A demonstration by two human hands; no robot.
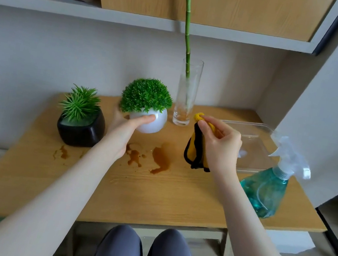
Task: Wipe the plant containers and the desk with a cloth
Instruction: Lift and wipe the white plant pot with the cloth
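Note:
My left hand (pixel 127 124) grips a round white pot (pixel 156 122) with a bushy green plant, thumb across its front, just above the wooden desk (pixel 163 198). My right hand (pixel 218 145) pinches the top of a yellow cloth with black trim (pixel 195 150), which hangs down to the right of the pot. A black pot (pixel 80 129) with a spiky plant stands at the left. A tall glass vase (pixel 185 99) holding a bamboo stem stands behind, between my hands. Brown spill stains (pixel 160 159) lie on the desk below the hands.
A teal spray bottle (pixel 269 189) stands near the desk's right edge. A clear plastic tray (pixel 252 146) lies behind it. A shelf with wooden cabinets hangs above. My knees show under the front edge. A wall closes off the right side.

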